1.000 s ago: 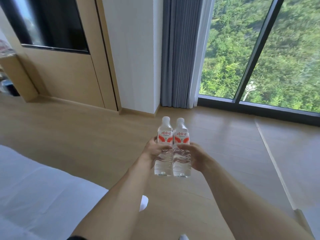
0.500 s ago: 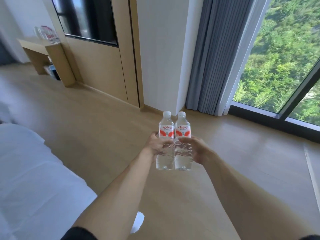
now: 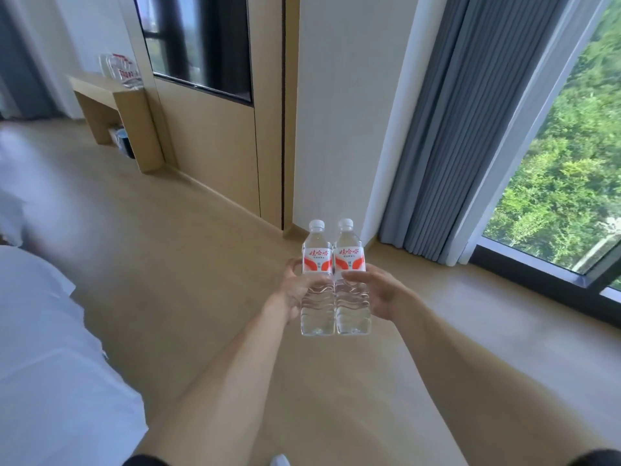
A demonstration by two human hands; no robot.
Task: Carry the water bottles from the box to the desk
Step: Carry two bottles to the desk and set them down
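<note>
Keep both bottles upright: left hand (image 3: 291,290) grips left bottle (image 3: 317,280), right hand (image 3: 381,292) grips right bottle (image 3: 351,280). Carry toward desk (image 3: 100,92) at ten o'clock.

Both bottles I'm holding carry the same white label with red characters 娃哈哈 across the top, over a red-orange curved graphic: left bottle (image 3: 317,264) in my left hand (image 3: 292,290), right bottle (image 3: 349,262) in my right hand (image 3: 379,292). There's a line of small print under the characters on each label, too small to read. The clear pack on the desk (image 3: 97,87) shows red marks, blurred, unreadable.
</note>
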